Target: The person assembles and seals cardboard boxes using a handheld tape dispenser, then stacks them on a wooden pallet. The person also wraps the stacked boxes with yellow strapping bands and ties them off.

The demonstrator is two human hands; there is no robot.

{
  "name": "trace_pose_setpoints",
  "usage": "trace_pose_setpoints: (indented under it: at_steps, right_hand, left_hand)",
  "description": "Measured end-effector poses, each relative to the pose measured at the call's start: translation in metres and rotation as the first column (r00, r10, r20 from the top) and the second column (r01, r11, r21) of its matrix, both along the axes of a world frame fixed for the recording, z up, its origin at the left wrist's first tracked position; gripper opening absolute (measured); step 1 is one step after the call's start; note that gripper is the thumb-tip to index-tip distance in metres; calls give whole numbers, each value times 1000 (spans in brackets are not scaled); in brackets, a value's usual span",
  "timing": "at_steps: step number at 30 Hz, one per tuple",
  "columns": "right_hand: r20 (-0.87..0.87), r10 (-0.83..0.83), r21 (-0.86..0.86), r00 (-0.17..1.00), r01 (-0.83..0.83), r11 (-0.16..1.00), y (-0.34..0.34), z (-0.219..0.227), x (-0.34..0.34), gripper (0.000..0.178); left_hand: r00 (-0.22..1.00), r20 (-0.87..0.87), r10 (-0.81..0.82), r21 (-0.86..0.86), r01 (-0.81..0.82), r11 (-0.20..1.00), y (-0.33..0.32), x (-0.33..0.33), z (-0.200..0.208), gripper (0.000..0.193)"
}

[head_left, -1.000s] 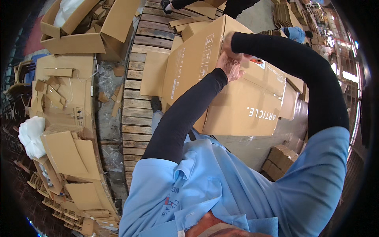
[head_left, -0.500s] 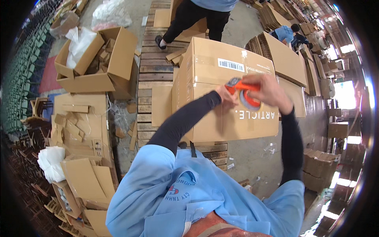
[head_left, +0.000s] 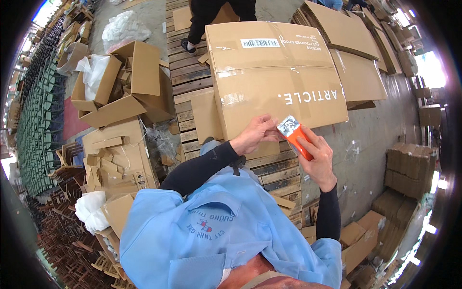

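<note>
My right hand (head_left: 318, 159) grips an orange tape dispenser (head_left: 302, 144), its metal front end tilted up toward the box. Just left of it, my left hand (head_left: 255, 134) pinches what looks like the clear end of the packing tape (head_left: 273, 130); the film is hard to make out. Both hands are in front of the near edge of a large brown carton (head_left: 279, 72), apart from its top. Strips of clear tape run across that top, which also bears a barcode label (head_left: 260, 43) and white print.
Wooden pallets (head_left: 185, 77) run beneath and beside the carton. Flattened cardboard (head_left: 341, 29) is stacked at the right. An open box of scraps (head_left: 144, 72) stands at the left, near a plastic bag (head_left: 124, 30). A person in dark trousers (head_left: 211, 14) stands beyond the carton.
Both hands have come off the carton's top and drawn back toward my body with the dispenser. The dispenser has turned, and the carton appears higher in view.
</note>
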State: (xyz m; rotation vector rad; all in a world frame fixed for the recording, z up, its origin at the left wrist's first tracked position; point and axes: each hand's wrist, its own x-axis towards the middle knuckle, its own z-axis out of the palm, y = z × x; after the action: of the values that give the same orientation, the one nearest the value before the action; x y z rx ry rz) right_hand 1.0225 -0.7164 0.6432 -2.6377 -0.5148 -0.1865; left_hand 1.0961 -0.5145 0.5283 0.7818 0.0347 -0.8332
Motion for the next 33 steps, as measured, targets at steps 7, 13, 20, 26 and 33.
trace_pose_setpoints:
  at_steps: [7, 13, 20, 26, 33]
  right_hand:
    - [-8, -36, -145, 999, 34, 989, 43, 5, -9, 45]
    - [-36, -50, -151, 998, 44, 987, 99, 10, 15, 49]
    - [-62, -37, -113, 997, 30, 993, 159, 8, 38, 52]
    - [-64, -111, -82, 992, 105, 991, 190, 6, 58, 49]
    - [22, -202, 20, 979, 202, 979, 222, -7, 92, 45]
  left_hand:
    - [982, -184, -52, -76, 38, 996, 22, 8, -21, 21]
    - [984, -179, -21, 48, 30, 998, 69, 35, -17, 21]
    - [930, 366, 22, 214, -107, 971, 129, 89, -19, 23]
    - [845, 533, -51, 309, -138, 941, 161, 148, -13, 24]
    - [773, 633, -42, 438, -313, 843, 220, 299, -22, 35]
